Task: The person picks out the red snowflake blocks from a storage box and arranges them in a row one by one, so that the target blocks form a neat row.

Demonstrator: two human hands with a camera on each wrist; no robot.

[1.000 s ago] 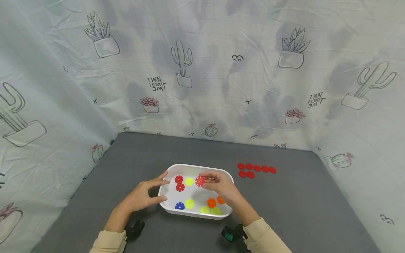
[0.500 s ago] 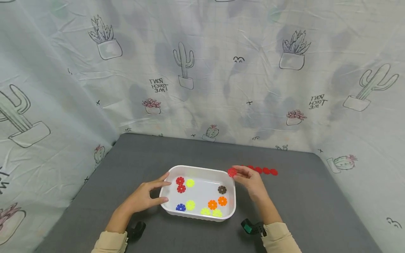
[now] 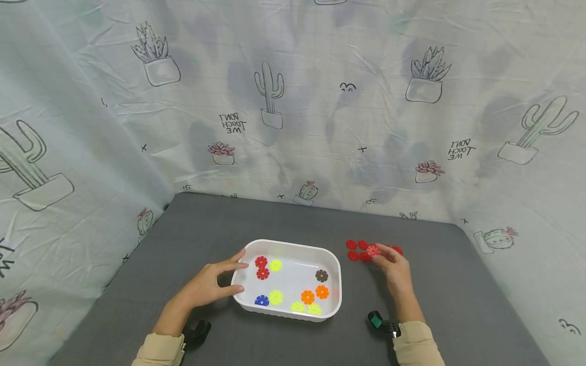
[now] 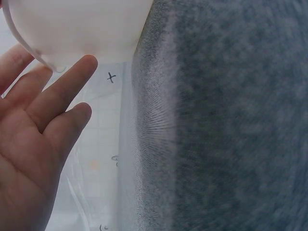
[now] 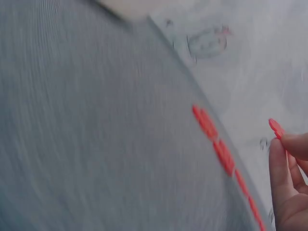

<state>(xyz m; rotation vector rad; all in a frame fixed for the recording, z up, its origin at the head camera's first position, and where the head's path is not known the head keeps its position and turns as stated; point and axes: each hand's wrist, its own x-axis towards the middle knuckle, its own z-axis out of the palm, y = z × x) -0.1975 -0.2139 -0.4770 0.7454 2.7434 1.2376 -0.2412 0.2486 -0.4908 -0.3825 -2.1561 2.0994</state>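
In the head view a white plastic tray (image 3: 299, 254) holds notched discs: two red discs (image 3: 262, 267), a blue disc (image 3: 262, 300), two orange discs (image 3: 315, 294), a brown disc (image 3: 322, 275) and several yellow ones (image 3: 275, 297). My left hand (image 3: 211, 282) rests against the tray's left end, fingers fairly straight, some reaching over the rim; the left wrist view shows its fingers (image 4: 65, 94) touching the wall. My right hand (image 3: 396, 268) pinches a red notched disc (image 3: 373, 250) above the rows of red discs (image 3: 352, 250) on the table. The hand partly hides those rows.
The grey table (image 3: 220, 218) runs back to a white curtain (image 3: 311, 112) printed with cacti, which also hangs along both sides. A black wrist strap (image 3: 383, 324) is on my right wrist, and another black device (image 3: 198, 333) on my left.
My right hand has lifted the red disc out of the tray and carried it right, over the red rows. The brown disc has come into sight. The left hand stays at the tray.
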